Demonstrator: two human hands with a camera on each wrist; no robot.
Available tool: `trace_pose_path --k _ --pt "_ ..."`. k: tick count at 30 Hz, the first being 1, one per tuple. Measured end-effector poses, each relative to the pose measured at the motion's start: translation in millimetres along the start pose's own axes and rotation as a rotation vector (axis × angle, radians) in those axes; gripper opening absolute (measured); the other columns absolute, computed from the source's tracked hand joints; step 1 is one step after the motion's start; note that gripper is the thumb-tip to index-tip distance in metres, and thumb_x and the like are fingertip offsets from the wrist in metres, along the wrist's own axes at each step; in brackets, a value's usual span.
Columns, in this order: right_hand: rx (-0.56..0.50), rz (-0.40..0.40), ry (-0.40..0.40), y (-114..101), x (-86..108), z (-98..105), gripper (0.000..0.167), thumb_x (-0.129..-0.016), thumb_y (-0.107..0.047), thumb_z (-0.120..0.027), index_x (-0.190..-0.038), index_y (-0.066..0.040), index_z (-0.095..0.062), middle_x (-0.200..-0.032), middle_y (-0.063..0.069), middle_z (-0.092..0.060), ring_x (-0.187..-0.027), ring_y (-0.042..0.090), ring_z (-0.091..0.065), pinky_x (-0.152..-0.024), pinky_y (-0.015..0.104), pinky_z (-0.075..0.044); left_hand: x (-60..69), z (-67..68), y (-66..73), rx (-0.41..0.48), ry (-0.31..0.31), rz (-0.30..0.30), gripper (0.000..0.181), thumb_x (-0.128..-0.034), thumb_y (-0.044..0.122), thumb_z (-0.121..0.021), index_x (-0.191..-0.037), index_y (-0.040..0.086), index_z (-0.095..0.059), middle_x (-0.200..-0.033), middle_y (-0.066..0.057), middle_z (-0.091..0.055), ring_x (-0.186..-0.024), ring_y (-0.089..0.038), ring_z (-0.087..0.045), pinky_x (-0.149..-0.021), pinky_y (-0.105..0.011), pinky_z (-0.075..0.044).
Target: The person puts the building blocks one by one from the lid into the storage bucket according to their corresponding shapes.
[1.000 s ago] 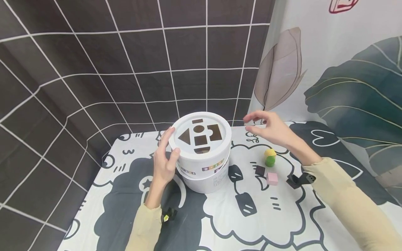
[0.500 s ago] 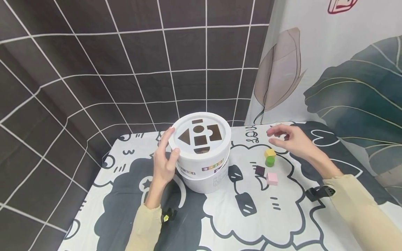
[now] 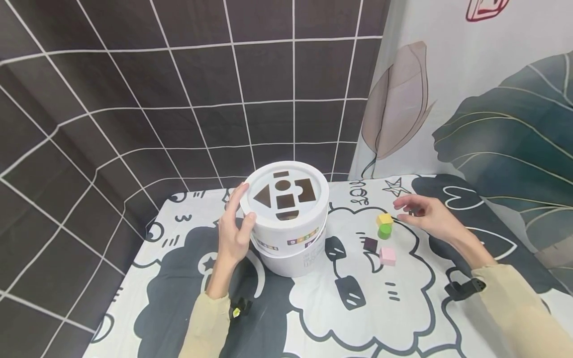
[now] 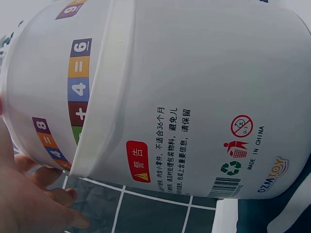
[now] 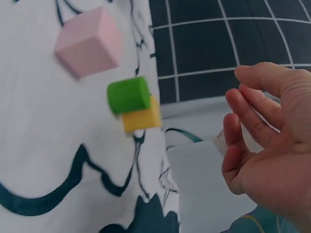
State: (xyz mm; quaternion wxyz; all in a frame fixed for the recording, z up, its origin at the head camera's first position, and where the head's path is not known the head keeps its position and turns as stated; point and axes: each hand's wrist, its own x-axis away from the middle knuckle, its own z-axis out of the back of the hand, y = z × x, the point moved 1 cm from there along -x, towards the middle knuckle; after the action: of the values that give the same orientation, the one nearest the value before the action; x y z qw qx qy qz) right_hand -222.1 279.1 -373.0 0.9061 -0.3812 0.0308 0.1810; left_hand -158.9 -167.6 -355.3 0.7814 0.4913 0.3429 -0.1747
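A white round bucket [image 3: 291,258] stands on the cloth, its white lid [image 3: 268,216] cut with shaped holes. Against the lid's left side rests my left hand [image 3: 234,233], thumb and fingers spread along it. In the left wrist view those fingers [image 4: 34,194] lie beside the printed number strips. My right hand [image 3: 425,214] hovers with loosely bent fingers and holds nothing. Closest to it are a yellow block [image 3: 384,219] and a green cylinder [image 3: 384,230], touching or nearly so. A pink cube [image 3: 387,256] and a dark block [image 3: 370,244] lie nearer to me.
The printed cloth [image 3: 331,323] covers the table. A dark gridded curtain [image 3: 179,124] hangs close behind the bucket, and a leaf-patterned curtain [image 3: 403,124] hangs at the right.
My right hand has moved right, away from the bucket, and lower towards the yellow block. My left hand, the bucket and the blocks have stayed in place.
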Motion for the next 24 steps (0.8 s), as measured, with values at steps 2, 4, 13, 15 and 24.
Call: trace_pose_path --k 2,4,13,15,24 --pt "0.003 -0.010 0.000 4.9 0.3 -2.0 0.032 -0.089 -0.007 -0.072 -0.120 0.000 -0.066 -0.112 0.019 -0.067 -0.090 0.010 -0.056 -0.074 0.022 -0.041 0.0 0.0 0.0 0.000 0.001 -0.001 0.063 -0.0865 0.027 -0.050 -0.144 0.001 -0.052 -0.148 -0.014 -0.049 -0.140 -0.029 -0.041 -0.115 -0.049 -0.027" --pt "0.011 -0.028 -0.002 9.6 -0.1 -4.0 0.032 -0.089 -0.006 -0.071 -0.120 0.001 -0.065 -0.112 0.019 -0.067 -0.090 0.012 -0.056 -0.073 0.023 -0.041 0.1 -0.2 -0.1 -0.001 0.002 0.000 0.062 -0.0864 0.027 -0.051 -0.143 0.001 -0.052 -0.148 -0.014 -0.049 -0.140 -0.029 -0.041 -0.115 -0.049 -0.027" --pt "0.007 -0.088 -0.011 27.9 -2.2 -12.3 0.033 -0.089 -0.007 -0.072 -0.120 0.002 -0.065 -0.111 0.019 -0.067 -0.089 0.020 -0.056 -0.069 0.027 -0.043 0.6 -0.5 -0.6 0.000 0.003 0.001 0.062 -0.0864 0.027 -0.050 -0.143 0.002 -0.052 -0.149 -0.014 -0.049 -0.140 -0.029 -0.041 -0.114 -0.050 -0.028" --pt "-0.004 -0.093 -0.017 31.1 -2.6 -13.7 0.034 -0.089 -0.007 -0.072 -0.121 0.002 -0.064 -0.112 0.020 -0.066 -0.089 0.021 -0.055 -0.067 0.027 -0.043 0.6 -0.5 -0.5 0.000 0.002 0.003 0.062 -0.0863 0.027 -0.050 -0.143 0.002 -0.052 -0.149 -0.014 -0.049 -0.140 -0.029 -0.041 -0.114 -0.051 -0.028" --pt "-0.030 -0.108 -0.049 40.3 -6.8 -18.6 0.037 -0.088 -0.004 -0.071 -0.123 0.005 -0.062 -0.115 0.024 -0.064 -0.092 0.027 -0.056 -0.066 0.027 -0.047 0.5 -0.5 0.1 0.000 0.003 0.006 0.063 -0.0856 0.025 -0.050 -0.143 0.002 -0.052 -0.149 -0.014 -0.049 -0.139 -0.029 -0.042 -0.114 -0.051 -0.028"
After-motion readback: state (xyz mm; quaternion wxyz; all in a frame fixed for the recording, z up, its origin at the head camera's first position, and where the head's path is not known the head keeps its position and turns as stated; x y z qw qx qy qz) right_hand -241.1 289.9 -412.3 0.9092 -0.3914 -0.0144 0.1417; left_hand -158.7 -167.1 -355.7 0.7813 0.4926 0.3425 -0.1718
